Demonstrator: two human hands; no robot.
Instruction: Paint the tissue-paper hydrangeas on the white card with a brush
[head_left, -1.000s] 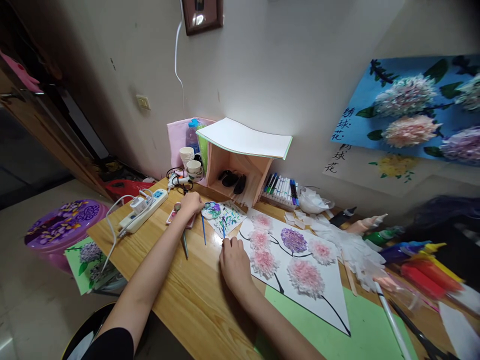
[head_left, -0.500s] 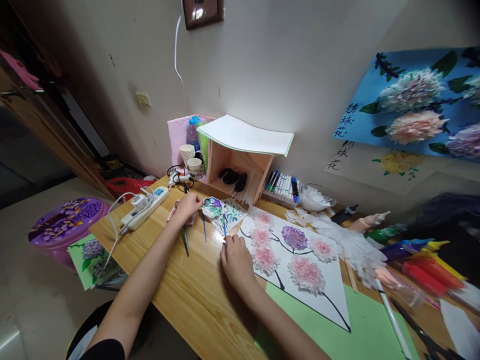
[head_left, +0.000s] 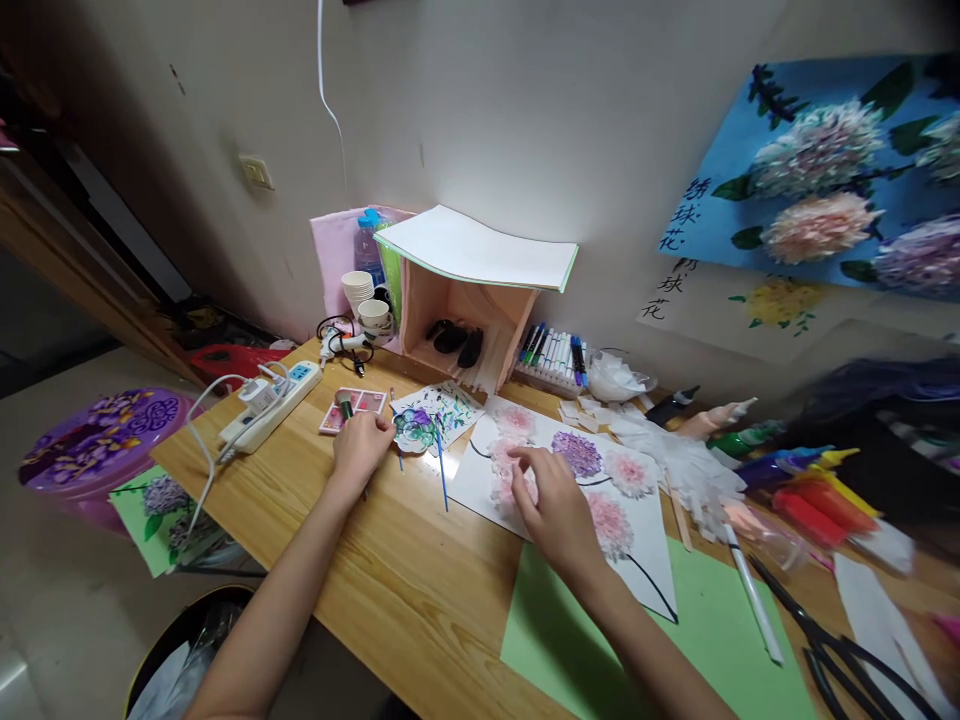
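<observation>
My left hand (head_left: 363,446) is closed, its fingertips pinching the near left rim of a paint-smeared flower-shaped palette (head_left: 415,430). The palette overlaps a paint-spotted sheet (head_left: 453,408). A blue paintbrush (head_left: 443,474) lies free beside the palette, and another brush (head_left: 400,463) is partly covered near it. Over a white picture sheet (head_left: 651,548) my right hand (head_left: 553,498) hovers with fingers apart and nothing in them. That sheet carries raised pink flowers (head_left: 631,474), a purple flower (head_left: 577,453) and dark stems. Behind my left hand is a pink-and-white box (head_left: 367,401) with a dark-handled brush.
At the left edge sits a power strip (head_left: 271,408) with cords. An open box (head_left: 465,310) stands by the wall, with markers (head_left: 555,358) to its right. Paint bottles (head_left: 750,440), crumpled tissue (head_left: 682,470) and black scissors (head_left: 840,640) lie at right. Green paper (head_left: 720,650) is underneath.
My right hand has let go of the blue paintbrush and moved right over the flower picture. My left hand has come nearer, and the palette has shifted toward me with it.
</observation>
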